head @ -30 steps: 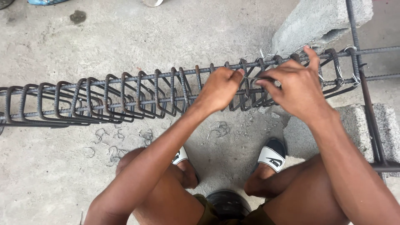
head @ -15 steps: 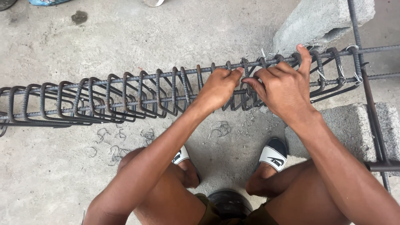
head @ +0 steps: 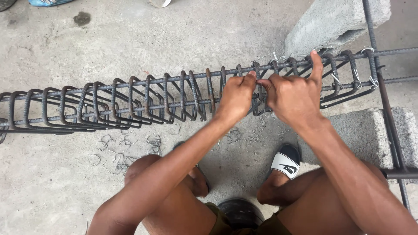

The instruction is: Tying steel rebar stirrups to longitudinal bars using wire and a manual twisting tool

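Midway along a long cage of rusty steel reinforcing bars and rectangular stirrups [head: 174,95], stretched across the concrete floor [head: 130,39], a seated worker pinches a stirrup at the top bar. Right of the hands, stirrups already carry thin wire ties [head: 335,80]; leftward, the bunched stirrups look untied, so most seems left. Left hand [head: 237,93] and right hand [head: 294,93] meet, fingertips closed on the metal, near grey concrete blocks [head: 335,21].
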